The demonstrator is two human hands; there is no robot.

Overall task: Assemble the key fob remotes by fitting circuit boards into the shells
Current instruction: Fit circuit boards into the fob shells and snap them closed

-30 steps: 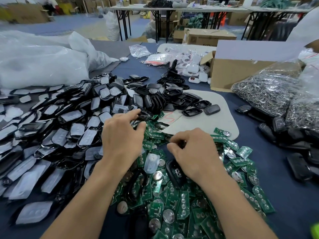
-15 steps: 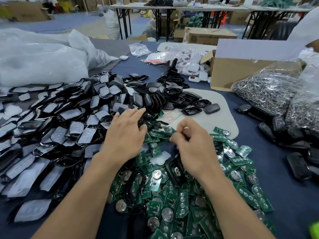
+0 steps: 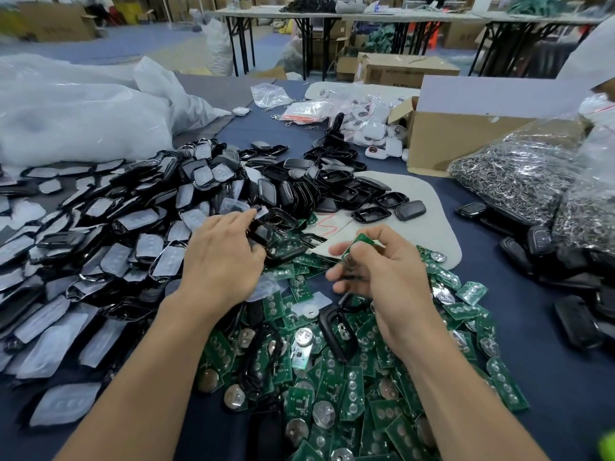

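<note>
One green circuit board (image 3: 361,240) pinched in right hand (image 3: 382,272), raised above board pile (image 3: 336,387). Black shell (image 3: 263,233) gripped by left hand (image 3: 222,261) at pile's far edge, just left of board. Loose frame (image 3: 332,331) and clear button pad (image 3: 311,306) lie on pile under right hand. Shell heap (image 3: 116,227) crowds left side. White mat (image 3: 422,211) beyond hands, cardboard box (image 3: 466,141) behind it, key-ring bags (image 3: 519,174) at right.
</note>
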